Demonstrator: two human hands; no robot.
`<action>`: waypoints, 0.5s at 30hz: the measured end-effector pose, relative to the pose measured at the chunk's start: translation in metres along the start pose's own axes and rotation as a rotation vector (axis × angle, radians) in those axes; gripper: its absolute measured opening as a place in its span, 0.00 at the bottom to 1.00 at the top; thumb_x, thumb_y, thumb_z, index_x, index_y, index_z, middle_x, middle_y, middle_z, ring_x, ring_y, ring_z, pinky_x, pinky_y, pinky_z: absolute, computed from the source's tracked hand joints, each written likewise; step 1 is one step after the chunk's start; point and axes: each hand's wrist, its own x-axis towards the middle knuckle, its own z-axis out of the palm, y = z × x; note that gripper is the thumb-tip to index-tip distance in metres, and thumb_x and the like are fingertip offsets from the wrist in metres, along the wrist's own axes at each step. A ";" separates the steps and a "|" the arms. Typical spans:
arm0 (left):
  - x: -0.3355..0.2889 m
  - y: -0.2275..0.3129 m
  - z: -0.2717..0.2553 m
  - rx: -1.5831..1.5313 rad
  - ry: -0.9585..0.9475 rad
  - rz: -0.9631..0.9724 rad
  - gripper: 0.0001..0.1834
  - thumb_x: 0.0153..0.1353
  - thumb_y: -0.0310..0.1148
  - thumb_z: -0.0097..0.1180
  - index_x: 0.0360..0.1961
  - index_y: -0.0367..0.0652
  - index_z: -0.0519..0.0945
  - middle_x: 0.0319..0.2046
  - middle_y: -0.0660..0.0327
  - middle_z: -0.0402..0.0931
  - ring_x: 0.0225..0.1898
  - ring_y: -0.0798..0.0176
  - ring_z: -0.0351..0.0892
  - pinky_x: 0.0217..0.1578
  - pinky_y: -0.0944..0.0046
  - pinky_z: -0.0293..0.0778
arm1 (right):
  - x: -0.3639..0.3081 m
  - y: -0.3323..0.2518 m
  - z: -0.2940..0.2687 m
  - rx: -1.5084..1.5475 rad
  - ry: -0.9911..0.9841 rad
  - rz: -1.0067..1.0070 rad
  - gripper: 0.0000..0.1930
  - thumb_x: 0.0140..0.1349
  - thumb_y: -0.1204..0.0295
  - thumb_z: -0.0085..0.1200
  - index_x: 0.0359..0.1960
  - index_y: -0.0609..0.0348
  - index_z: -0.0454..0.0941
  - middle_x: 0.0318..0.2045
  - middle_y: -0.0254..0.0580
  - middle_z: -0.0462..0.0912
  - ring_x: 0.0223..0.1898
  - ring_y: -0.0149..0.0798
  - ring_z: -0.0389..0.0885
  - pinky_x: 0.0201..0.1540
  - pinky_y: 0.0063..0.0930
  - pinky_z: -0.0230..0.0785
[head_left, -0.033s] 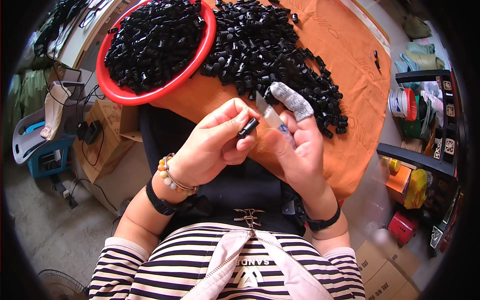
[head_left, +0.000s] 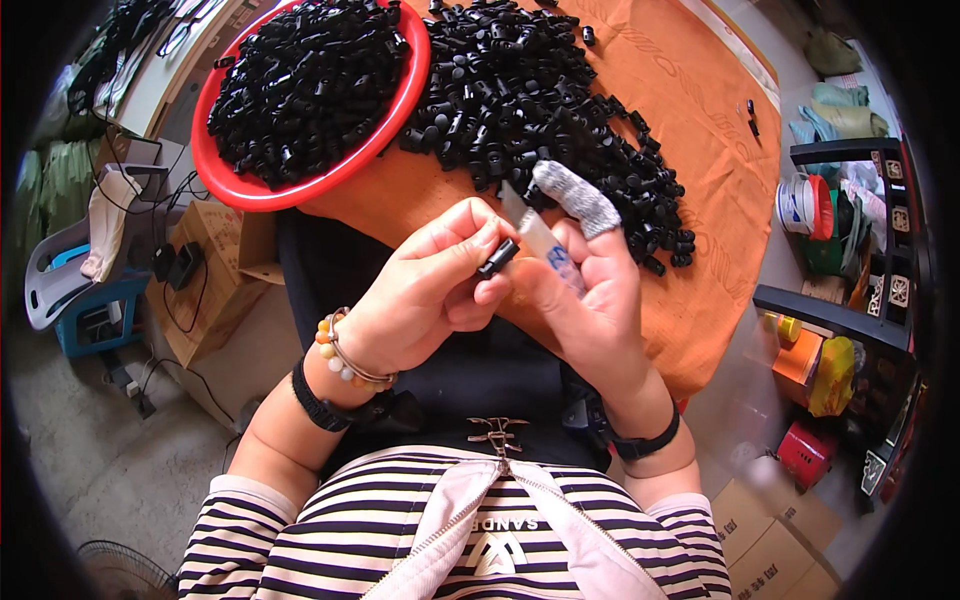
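Observation:
My left hand (head_left: 445, 265) pinches a small black cylindrical plastic piece (head_left: 498, 258) that looks like a cord lock, between thumb and fingers. My right hand (head_left: 592, 285) is closed round a short flat blade (head_left: 535, 228) with a pale wrapped grip that has blue marks. The blade points up and to the left, just beside the black piece; whether they touch I cannot tell. A grey knitted cover (head_left: 578, 198) sits on my right index finger, which is stretched out toward the heap of similar black pieces (head_left: 510, 95).
A red basin (head_left: 418, 110) full of black pieces stands at the table's far left. Under the heap lies an orange cloth (head_left: 715, 200). Cardboard boxes (head_left: 205, 285) and a blue stool (head_left: 100, 310) are at left; a dark shelf rack (head_left: 835, 318) is at right.
My right hand and the blade have shifted slightly left, nearer the black piece in my left hand. The left hand has hardly moved.

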 end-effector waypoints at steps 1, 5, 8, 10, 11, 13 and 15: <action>-0.001 -0.001 0.002 0.001 -0.003 -0.002 0.08 0.67 0.37 0.40 0.39 0.46 0.69 0.24 0.67 0.65 0.21 0.79 0.58 0.17 0.80 0.50 | 0.001 0.004 0.002 -0.016 0.014 0.051 0.26 0.59 0.77 0.53 0.57 0.72 0.56 0.36 0.40 0.76 0.33 0.22 0.74 0.36 0.13 0.67; -0.003 -0.001 0.005 0.059 0.036 0.027 0.07 0.66 0.34 0.40 0.41 0.46 0.68 0.21 0.66 0.65 0.17 0.77 0.56 0.15 0.78 0.50 | 0.009 0.011 0.000 -0.019 0.084 0.022 0.26 0.58 0.79 0.53 0.57 0.70 0.57 0.36 0.38 0.75 0.33 0.19 0.72 0.34 0.10 0.65; -0.006 0.008 -0.001 0.158 0.120 0.157 0.08 0.66 0.35 0.40 0.41 0.46 0.68 0.20 0.67 0.65 0.17 0.77 0.57 0.15 0.78 0.51 | 0.012 0.005 -0.002 0.054 0.252 0.040 0.26 0.57 0.84 0.51 0.57 0.67 0.59 0.38 0.35 0.73 0.34 0.17 0.68 0.36 0.08 0.61; -0.009 0.016 -0.007 0.223 0.212 0.287 0.08 0.65 0.37 0.42 0.41 0.46 0.69 0.21 0.66 0.66 0.16 0.76 0.57 0.15 0.76 0.52 | 0.004 0.006 -0.020 -0.046 0.179 0.007 0.28 0.55 0.85 0.53 0.58 0.67 0.58 0.41 0.35 0.73 0.37 0.19 0.69 0.40 0.10 0.62; -0.013 0.022 -0.010 0.205 0.293 0.350 0.09 0.65 0.37 0.42 0.41 0.46 0.69 0.21 0.66 0.66 0.16 0.76 0.57 0.15 0.77 0.53 | 0.002 0.006 -0.026 -0.088 0.204 0.022 0.27 0.54 0.85 0.54 0.57 0.66 0.60 0.44 0.38 0.73 0.40 0.21 0.70 0.42 0.13 0.64; -0.018 0.032 -0.018 0.159 0.417 0.501 0.09 0.65 0.37 0.43 0.41 0.45 0.69 0.22 0.66 0.67 0.16 0.76 0.60 0.17 0.77 0.57 | 0.000 0.009 -0.037 -0.121 0.232 0.007 0.26 0.55 0.84 0.54 0.56 0.67 0.61 0.45 0.38 0.73 0.41 0.22 0.70 0.43 0.15 0.65; -0.025 0.048 -0.029 0.080 0.510 0.618 0.08 0.64 0.36 0.46 0.40 0.45 0.71 0.25 0.63 0.71 0.18 0.74 0.62 0.18 0.76 0.60 | -0.002 0.005 -0.045 -0.140 0.276 -0.011 0.24 0.56 0.83 0.53 0.55 0.68 0.63 0.46 0.38 0.73 0.42 0.23 0.71 0.44 0.17 0.65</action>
